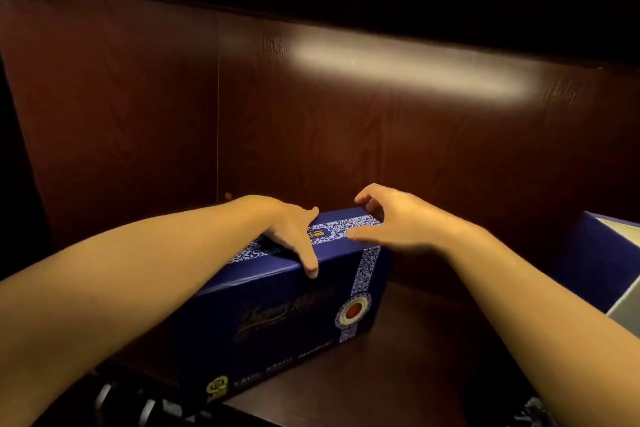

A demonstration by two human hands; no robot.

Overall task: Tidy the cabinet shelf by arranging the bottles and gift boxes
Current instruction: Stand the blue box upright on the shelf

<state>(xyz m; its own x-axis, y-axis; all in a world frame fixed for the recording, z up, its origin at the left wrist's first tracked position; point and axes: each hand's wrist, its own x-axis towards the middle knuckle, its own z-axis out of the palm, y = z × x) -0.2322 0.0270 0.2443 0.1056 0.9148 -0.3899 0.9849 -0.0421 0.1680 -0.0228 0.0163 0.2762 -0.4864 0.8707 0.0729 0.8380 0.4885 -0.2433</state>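
Observation:
A dark blue gift box [277,315] with a blue-and-white patterned band and a red round seal lies on its side on the dark wooden shelf [408,357]. My left hand [294,236] rests flat on the box's top, thumb over the front edge. At the box's far right top corner my right hand [391,222] has its fingers curled around the corner, touching it. A second blue gift box [602,253] stands at the right edge, partly cut off.
The reddish wooden back panel [346,135] stands close behind the box. The cabinet's left wall [104,114] is to the left. Dim, unclear dark objects [138,402] lie at the bottom left below the shelf front.

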